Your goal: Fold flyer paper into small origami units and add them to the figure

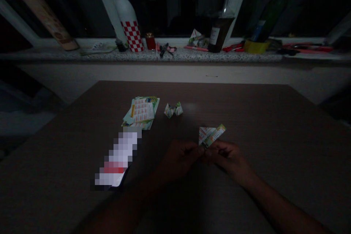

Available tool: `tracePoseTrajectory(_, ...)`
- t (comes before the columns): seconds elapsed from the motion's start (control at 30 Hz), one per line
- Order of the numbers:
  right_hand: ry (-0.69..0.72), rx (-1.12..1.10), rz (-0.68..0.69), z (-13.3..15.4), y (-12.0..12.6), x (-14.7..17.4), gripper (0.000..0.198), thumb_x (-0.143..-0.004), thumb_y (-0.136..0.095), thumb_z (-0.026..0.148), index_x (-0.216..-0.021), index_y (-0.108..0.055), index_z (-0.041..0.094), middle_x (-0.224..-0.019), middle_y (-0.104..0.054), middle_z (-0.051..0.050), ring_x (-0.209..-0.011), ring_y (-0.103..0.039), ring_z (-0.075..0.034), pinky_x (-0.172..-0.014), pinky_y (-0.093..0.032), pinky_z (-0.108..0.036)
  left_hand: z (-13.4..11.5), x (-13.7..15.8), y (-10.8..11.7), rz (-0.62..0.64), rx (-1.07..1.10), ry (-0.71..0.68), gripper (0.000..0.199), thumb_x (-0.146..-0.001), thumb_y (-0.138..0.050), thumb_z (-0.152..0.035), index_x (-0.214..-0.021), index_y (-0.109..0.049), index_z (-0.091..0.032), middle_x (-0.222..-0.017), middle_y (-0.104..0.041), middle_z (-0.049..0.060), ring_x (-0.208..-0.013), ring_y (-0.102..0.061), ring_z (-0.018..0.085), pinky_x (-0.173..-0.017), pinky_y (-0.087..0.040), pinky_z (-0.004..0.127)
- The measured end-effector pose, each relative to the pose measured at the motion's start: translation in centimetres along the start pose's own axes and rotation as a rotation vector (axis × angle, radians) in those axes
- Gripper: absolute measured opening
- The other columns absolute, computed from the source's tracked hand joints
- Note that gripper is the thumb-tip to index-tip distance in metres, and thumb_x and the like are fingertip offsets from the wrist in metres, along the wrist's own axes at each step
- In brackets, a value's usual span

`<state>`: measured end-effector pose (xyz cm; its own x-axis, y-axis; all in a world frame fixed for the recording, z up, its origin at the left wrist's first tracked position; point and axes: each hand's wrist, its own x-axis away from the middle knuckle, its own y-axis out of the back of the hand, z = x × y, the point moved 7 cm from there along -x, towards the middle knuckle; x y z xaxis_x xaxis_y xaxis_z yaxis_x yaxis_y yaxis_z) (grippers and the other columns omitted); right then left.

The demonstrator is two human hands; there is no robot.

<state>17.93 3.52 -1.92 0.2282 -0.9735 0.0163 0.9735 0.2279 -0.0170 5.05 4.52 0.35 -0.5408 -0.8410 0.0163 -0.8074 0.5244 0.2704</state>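
Between both hands, over the near middle of the table point(260, 117), is a folded paper point(210, 135) with printed green, white and orange parts. One flap of it sticks out to the upper right. My left hand point(182, 155) pinches its lower edge from the left, fingers closed. My right hand point(226, 157) pinches the same lower edge from the right, its thumb close to the left one. Beyond my left hand stands a small folded paper figure point(173, 110) with two pointed ends. Fingertip detail is dim.
Printed paper sheets point(142, 111) lie stacked at the left, with a phone point(117, 162), its screen blurred out, nearer me. Along the stone windowsill point(178, 56) stand a red-checked white bottle point(131, 25), a dark pouch point(218, 34), a green bottle point(274, 11) and small items.
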Motion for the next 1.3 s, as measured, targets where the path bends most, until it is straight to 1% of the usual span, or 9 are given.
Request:
tracePoseTrajectory(0.17, 0.012, -0.010, -0.054, 0.0, 0.3, 0.1, 0.024, -0.073, -0.071, 0.037, -0.061, -0.062, 0.018, -0.052, -0.059, 0.001, -0.048, -0.050, -0.011, -0.048, -0.040, -0.023, 0.5, -0.1, -0.5, 0.037, 0.003, 0.013, 0.037, -0.091, -0.046, -0.036, -0.078, -0.071, -0.013, -0.078, -0.073, 0.005, -0.074, -0.065, 0.017, -0.068, -0.044, 0.024)
tracePoseTrajectory(0.33, -0.017, -0.049, -0.089, -0.1, 0.4, 0.1, 0.023, -0.067, -0.071, 0.029, -0.051, -0.058, 0.018, -0.047, -0.058, 0.001, -0.046, -0.050, -0.011, -0.047, -0.039, -0.023, 0.9, 0.0, -0.7, 0.033, -0.126, 0.020, 0.039, -0.090, -0.046, -0.040, -0.076, -0.071, -0.014, -0.062, -0.065, 0.001, -0.055, -0.053, 0.011, -0.053, -0.034, 0.020)
tracePoseTrajectory(0.47, -0.051, -0.089, -0.086, -0.4, 0.7, 0.0, 0.020, -0.066, -0.065, 0.020, -0.047, -0.057, 0.018, -0.045, -0.055, 0.002, -0.043, -0.046, -0.010, -0.045, -0.035, -0.024, 0.2, -0.1, -0.8, 0.047, -0.133, -0.010, 0.038, -0.090, -0.046, -0.037, -0.074, -0.071, -0.013, -0.056, -0.059, -0.001, -0.050, -0.045, 0.009, -0.050, -0.030, 0.020)
tracePoseTrajectory(0.67, -0.025, -0.173, -0.222, -0.5, 2.9, -0.2, 0.020, -0.069, -0.059, 0.016, -0.049, -0.058, 0.019, -0.047, -0.054, 0.002, -0.053, -0.050, -0.014, -0.058, -0.039, -0.028, 0.1, -0.1, -0.3, 0.064, -0.136, 0.039, 0.036, -0.089, -0.048, -0.035, -0.071, -0.070, -0.014, -0.058, -0.059, -0.001, -0.052, -0.045, 0.010, -0.051, -0.030, 0.021)
tracePoseTrajectory(0.8, -0.012, -0.192, -0.247, -0.5, 3.4, -0.3, 0.018, -0.068, -0.059, 0.017, -0.050, -0.057, 0.019, -0.050, -0.056, 0.001, -0.055, -0.052, -0.015, -0.059, -0.039, -0.029, 0.5, -0.1, -0.2, 0.090, -0.101, 0.056, 0.038, -0.090, -0.047, -0.037, -0.072, -0.070, -0.014, -0.062, -0.062, 0.000, -0.055, -0.048, 0.010, -0.054, -0.032, 0.021)
tracePoseTrajectory(0.93, 0.010, -0.117, -0.250, -0.4, 3.5, -0.4, 0.018, -0.070, -0.060, 0.020, -0.053, -0.057, 0.019, -0.051, -0.055, 0.001, -0.054, -0.051, -0.014, -0.057, -0.038, -0.027, 1.3, -0.2, -0.2, 0.041, -0.067, 0.101, 0.035, -0.088, -0.050, -0.040, -0.077, -0.070, -0.014, -0.063, -0.060, 0.000, -0.057, -0.049, 0.011, -0.054, -0.032, 0.021)
tracePoseTrajectory(1.1, 0.046, 0.021, -0.231, -0.1, 3.1, -0.4, 0.021, -0.072, -0.061, 0.024, -0.053, -0.054, 0.018, -0.048, -0.051, 0.003, -0.048, -0.044, -0.011, -0.049, -0.033, -0.024, 1.7, -0.6, -0.6, -0.025, 0.248, 0.059, 0.029, -0.081, -0.062, -0.035, -0.104, -0.066, -0.017, -0.097, -0.068, 0.005, -0.085, -0.060, 0.017, -0.073, -0.043, 0.025)
tracePoseTrajectory(1.2, 0.046, 0.059, -0.196, 0.0, 2.2, -0.2, 0.020, -0.072, -0.063, 0.027, -0.057, -0.055, 0.017, -0.048, -0.048, 0.004, -0.045, -0.039, -0.009, -0.046, -0.031, -0.023, 2.2, -0.6, -0.3, -0.082, 0.279, 0.103, 0.029, -0.079, -0.064, -0.037, -0.098, -0.066, -0.016, -0.086, -0.069, 0.004, -0.075, -0.060, 0.015, -0.067, -0.043, 0.024)
tracePoseTrajectory(1.3, 0.057, 0.085, -0.177, 0.3, 1.6, 0.0, 0.021, -0.074, -0.064, 0.031, -0.060, -0.057, 0.017, -0.050, -0.048, 0.004, -0.047, -0.039, -0.009, -0.046, -0.030, -0.022, 2.7, -0.6, 0.4, -0.136, 0.150, 0.150, 0.027, -0.079, -0.063, -0.040, -0.083, -0.067, -0.013, -0.070, -0.065, 0.001, -0.061, -0.053, 0.012, -0.056, -0.037, 0.022)
